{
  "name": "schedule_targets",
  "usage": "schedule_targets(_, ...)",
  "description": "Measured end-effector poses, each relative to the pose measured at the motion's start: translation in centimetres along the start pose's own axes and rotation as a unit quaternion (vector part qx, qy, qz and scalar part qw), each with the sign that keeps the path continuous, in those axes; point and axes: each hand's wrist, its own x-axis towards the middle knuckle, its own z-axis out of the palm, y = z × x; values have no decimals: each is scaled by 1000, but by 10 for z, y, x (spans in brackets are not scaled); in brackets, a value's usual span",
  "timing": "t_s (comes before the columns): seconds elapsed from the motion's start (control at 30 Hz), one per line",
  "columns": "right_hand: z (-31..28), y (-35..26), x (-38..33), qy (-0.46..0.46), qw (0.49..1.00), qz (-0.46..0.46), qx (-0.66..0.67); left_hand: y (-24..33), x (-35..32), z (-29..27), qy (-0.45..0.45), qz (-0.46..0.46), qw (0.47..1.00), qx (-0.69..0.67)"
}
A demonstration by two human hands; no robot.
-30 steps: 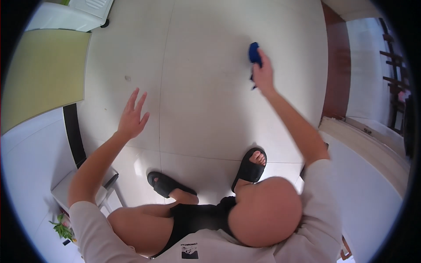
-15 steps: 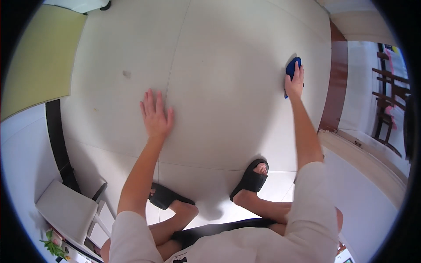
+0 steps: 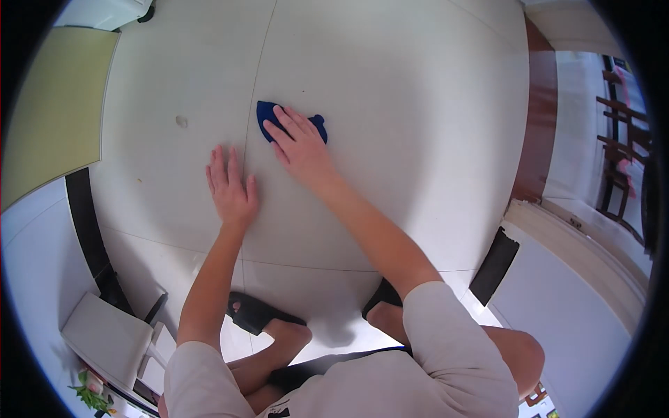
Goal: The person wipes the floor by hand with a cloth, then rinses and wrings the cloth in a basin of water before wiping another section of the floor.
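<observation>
My right hand (image 3: 303, 150) presses a dark blue cloth (image 3: 267, 113) against the pale floor tiles (image 3: 362, 195), its fingers stretched over the fabric. Parts of the cloth stick out on both sides of the hand; the middle is hidden under it. To the left, my left hand (image 3: 231, 191) lies flat on the floor, open with fingers spread, holding nothing. A small greyish stain (image 3: 181, 121) shows on the tile up and left of that hand. Both my feet are in black slippers (image 3: 261, 313), the right one partly covered by my right arm.
A yellow-green panel (image 3: 59, 111) stands at the left, with a white wheeled item (image 3: 104, 10) beyond it. A white seat-like piece (image 3: 108, 334) is at lower left, near a plant (image 3: 90, 397). On the right are a brown threshold (image 3: 538, 111) and dark wooden chairs (image 3: 624, 139).
My right hand has swept the blue cloth across the floor from the far right to near my left hand. The left hand stays flat on the tiles; the view has shifted slightly.
</observation>
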Motion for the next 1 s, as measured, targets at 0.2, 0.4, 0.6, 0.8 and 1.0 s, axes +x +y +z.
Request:
schedule_targets(0.2,-96,136,3,166,937,259,163,-28,-13,-11,44,-2,999,-9)
schedule_targets(0.4,-245,330,-48,187,852,422,-248,-2,1,9,41,-4,999,-34)
schedule_targets(0.6,-132,231,14,165,951,204,-162,-3,1,-2,23,-5,1000,13)
schedule_targets(0.8,-4,55,57,-17,999,-50,14,5,5,1,14,-5,1000,5)
schedule_targets(1.0,-17,100,62,-45,998,-12,38,-9,-1,1,28,-15,999,-5)
